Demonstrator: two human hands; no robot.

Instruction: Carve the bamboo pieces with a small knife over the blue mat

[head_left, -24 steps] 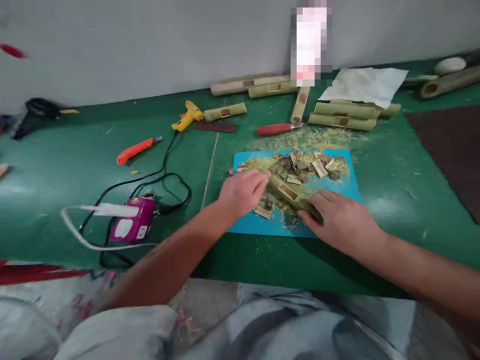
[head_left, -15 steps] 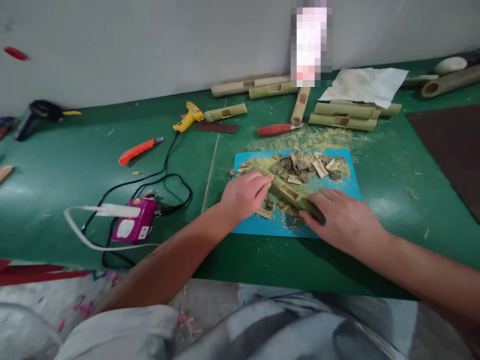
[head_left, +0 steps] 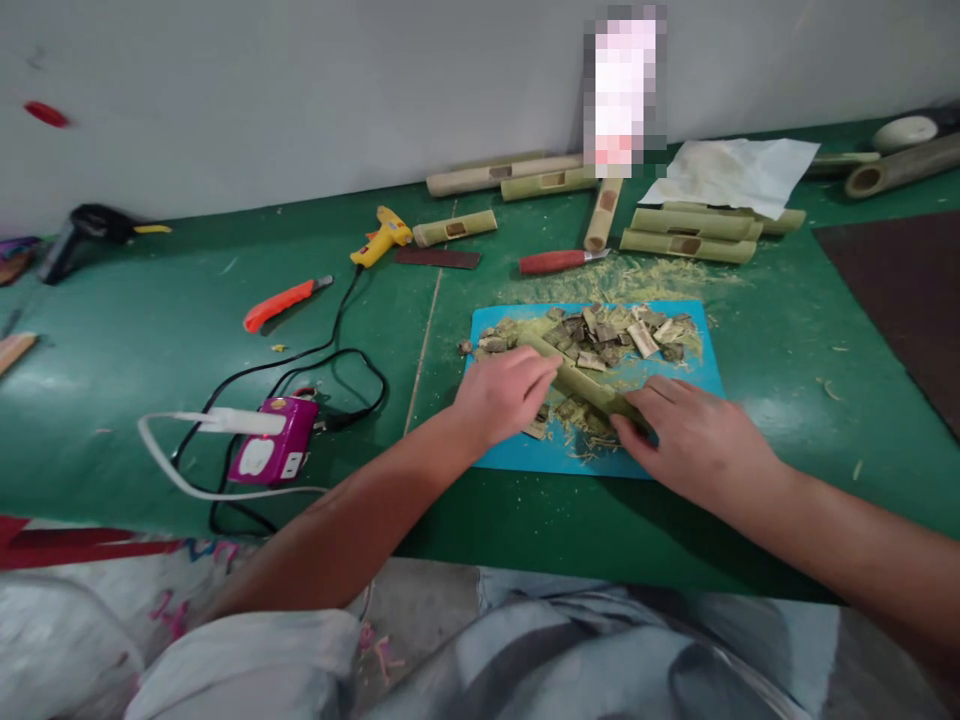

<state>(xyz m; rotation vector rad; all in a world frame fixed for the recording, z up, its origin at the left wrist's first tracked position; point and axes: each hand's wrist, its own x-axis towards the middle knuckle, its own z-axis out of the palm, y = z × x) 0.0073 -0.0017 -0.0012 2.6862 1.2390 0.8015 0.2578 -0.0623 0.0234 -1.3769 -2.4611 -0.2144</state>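
Both my hands hold a green bamboo tube (head_left: 589, 387) slantwise over the blue mat (head_left: 495, 455). My left hand (head_left: 506, 393) is closed round its middle or upper-left part, with the far end sticking out past the fingers. At the lower-right end my right hand (head_left: 694, 435) wraps the tube, thumb underneath. The tube's upper side looks smooth here, and no slot shows on it. Bamboo chips (head_left: 600, 335) and pale shavings lie heaped on the mat behind and under the tube.
Behind the mat lies a red-handled knife (head_left: 553, 262). Slotted bamboo tubes (head_left: 688, 245) lie toward the wall. On the left are a yellow glue gun (head_left: 382, 237), an orange utility knife (head_left: 281, 305) and a purple power adapter (head_left: 276, 440) with cords.
The bamboo tube has been turned about its length, so the rectangular slot that faced up is out of sight. My left hand sits slightly further right along it.
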